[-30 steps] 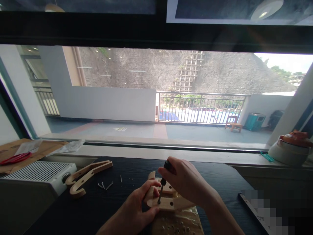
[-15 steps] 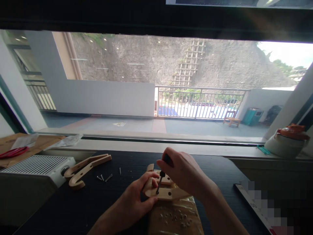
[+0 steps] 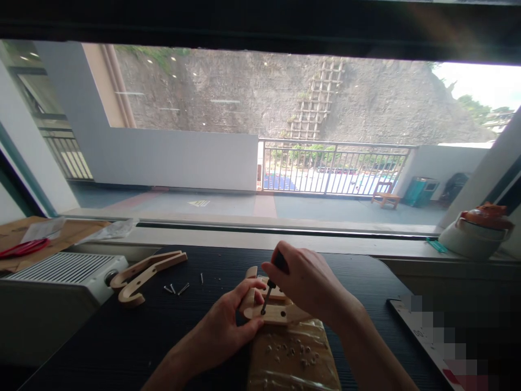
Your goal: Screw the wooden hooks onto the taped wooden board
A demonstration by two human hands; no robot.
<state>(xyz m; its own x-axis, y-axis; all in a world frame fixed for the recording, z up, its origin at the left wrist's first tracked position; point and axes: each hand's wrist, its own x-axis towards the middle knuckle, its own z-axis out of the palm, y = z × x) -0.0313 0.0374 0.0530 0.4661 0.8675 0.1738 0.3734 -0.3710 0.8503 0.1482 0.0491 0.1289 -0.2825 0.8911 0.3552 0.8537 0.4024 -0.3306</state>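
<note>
My right hand (image 3: 303,285) is closed around the black handle of a small screwdriver (image 3: 269,287), whose tip points down into a light wooden hook piece (image 3: 273,313). My left hand (image 3: 230,326) grips the left side of that wooden piece and holds it on the black table (image 3: 163,336). The piece rests against a plastic-wrapped wooden block (image 3: 291,355) holding several small screws.
Two more wooden hooks (image 3: 142,274) lie at the table's left, with loose screws (image 3: 177,288) beside them. A white appliance (image 3: 61,271) stands at the left edge, a ruler (image 3: 423,339) lies at the right, and a white pot (image 3: 474,231) sits on the windowsill.
The view has tilted slightly downward. Both hands stay on the wooden piece and the screwdriver, with the screwdriver's angle shifted a little.
</note>
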